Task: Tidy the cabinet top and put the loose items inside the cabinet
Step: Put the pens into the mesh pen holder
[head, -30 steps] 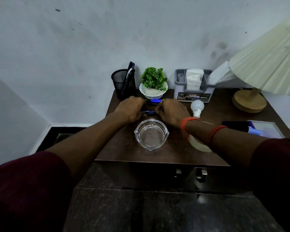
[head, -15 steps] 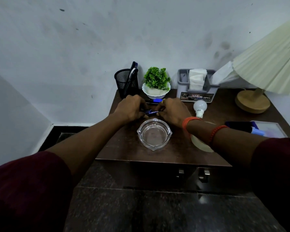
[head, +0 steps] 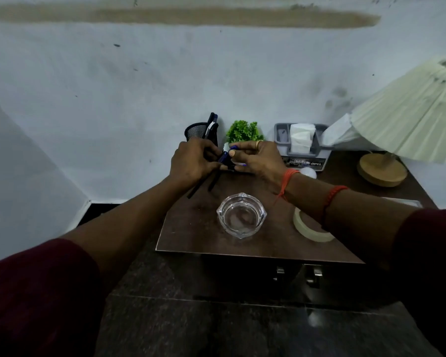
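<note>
A few dark pens [head: 200, 184] are gripped in the left hand [head: 191, 161], fingers curled round them, above the back of the cabinet top [head: 191, 228] — just in front of the mesh cup [head: 196, 130] and the plant [head: 243, 131]; a blue pen [head: 223, 158] is pinched by the right hand [head: 258, 158]; a glass ashtray [head: 241, 215] is set nearer the front edge — a roll of tape [head: 307, 231] lies to its right.

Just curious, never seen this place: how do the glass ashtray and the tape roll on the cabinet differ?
The glass ashtray is clear with thick faceted walls; the tape roll is an opaque cream, low ring. The glass ashtray shows whole; the tape roll is partly hidden behind the right forearm. Both lie flat on the cabinet top, neither held.
</note>
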`<state>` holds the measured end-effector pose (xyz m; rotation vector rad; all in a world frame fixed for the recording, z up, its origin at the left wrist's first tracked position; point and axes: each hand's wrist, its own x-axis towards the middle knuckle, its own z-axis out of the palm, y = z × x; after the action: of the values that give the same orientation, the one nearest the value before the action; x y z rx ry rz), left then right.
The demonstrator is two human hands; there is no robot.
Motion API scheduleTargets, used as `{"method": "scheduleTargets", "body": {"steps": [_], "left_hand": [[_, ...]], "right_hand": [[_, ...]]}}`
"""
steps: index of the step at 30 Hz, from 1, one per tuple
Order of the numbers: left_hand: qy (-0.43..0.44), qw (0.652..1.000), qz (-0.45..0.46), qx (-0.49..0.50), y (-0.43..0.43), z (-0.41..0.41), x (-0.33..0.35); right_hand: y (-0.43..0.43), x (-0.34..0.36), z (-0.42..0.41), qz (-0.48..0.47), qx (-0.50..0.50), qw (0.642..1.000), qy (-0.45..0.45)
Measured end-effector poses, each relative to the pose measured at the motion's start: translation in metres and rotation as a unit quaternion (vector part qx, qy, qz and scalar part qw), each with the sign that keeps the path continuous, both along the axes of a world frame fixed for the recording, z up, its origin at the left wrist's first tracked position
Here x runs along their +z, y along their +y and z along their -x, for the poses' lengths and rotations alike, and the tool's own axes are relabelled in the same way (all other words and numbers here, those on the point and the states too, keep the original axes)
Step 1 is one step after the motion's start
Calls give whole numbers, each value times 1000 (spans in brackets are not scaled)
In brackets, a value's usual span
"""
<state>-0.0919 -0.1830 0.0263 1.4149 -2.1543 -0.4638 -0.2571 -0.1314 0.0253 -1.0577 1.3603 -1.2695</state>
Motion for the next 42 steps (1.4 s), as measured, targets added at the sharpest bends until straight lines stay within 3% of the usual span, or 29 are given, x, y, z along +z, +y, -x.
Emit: {"method": "scheduleTargets", "body": {"steps": [9, 15, 20, 42], "left_hand": [[146, 988, 12, 43, -3, -30, 42], [242, 966, 39, 79, -10, -39, 68], [243, 965, 42, 84, -14, -40, 67], [263, 961, 23, 78, -22, -33, 46]], "right_hand": [[-12, 44, -21, 74, -65, 995, -10], [-27, 70, -26, 152, -128, 974, 112], [-35, 66, -35, 159, -133, 964, 168], [-39, 41, -38, 105, -124, 972, 168]]}}
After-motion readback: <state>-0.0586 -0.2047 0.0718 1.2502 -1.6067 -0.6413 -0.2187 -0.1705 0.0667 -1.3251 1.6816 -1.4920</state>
